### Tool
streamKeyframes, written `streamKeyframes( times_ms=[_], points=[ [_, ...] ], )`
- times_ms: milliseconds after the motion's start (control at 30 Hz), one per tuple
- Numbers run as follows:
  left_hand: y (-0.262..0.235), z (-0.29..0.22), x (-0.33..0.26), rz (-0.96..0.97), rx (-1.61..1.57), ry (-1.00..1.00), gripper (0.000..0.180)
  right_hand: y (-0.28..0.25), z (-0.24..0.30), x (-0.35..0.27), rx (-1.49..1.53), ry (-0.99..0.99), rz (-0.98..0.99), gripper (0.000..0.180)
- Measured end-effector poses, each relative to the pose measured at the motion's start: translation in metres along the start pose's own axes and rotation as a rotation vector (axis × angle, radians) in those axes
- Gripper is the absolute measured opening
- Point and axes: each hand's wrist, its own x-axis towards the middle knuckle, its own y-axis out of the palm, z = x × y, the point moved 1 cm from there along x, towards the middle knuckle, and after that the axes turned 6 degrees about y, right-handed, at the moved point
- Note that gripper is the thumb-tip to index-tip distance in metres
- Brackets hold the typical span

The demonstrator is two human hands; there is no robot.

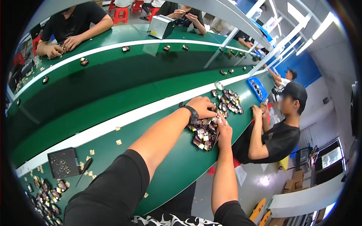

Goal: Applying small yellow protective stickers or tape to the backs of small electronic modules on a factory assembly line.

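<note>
Head view: hands (202, 108) (225, 132) curl over piled dark pieces (197, 141) (labels (201, 132) illegible); what's held I cannot tell.

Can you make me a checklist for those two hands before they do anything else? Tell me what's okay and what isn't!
1. Left hand at the pile of small dark parts: ok, it is over the pile's upper side.
2. Right hand close by: ok, it is right beside the left one.
3. Firm grip on one part: cannot tell, the fingers hide it.
4. Parts in the pile neatly lined up: not ok, they lie jumbled.
5. Screwdriver out of the hands' way: ok, it lies beside the black tray.
6. Co-worker's hands clear of that pile: ok, they are apart from it.
</note>
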Motion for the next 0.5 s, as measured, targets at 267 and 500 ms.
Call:
streamKeyframes(
  times_ms=[267,500],
  points=[
    [-0.021,-0.024,-0.069,-0.01,-0.005,-0.033,0.05,0.04,-0.001,-0.05,-0.029,-0.166,0.017,0.044],
    [-0.053,-0.043,-0.131,-0.003,0.02,-0.029,0.05,0.079,0.02,-0.112,-0.048,-0.243,0.02,0.052]
  ],
)
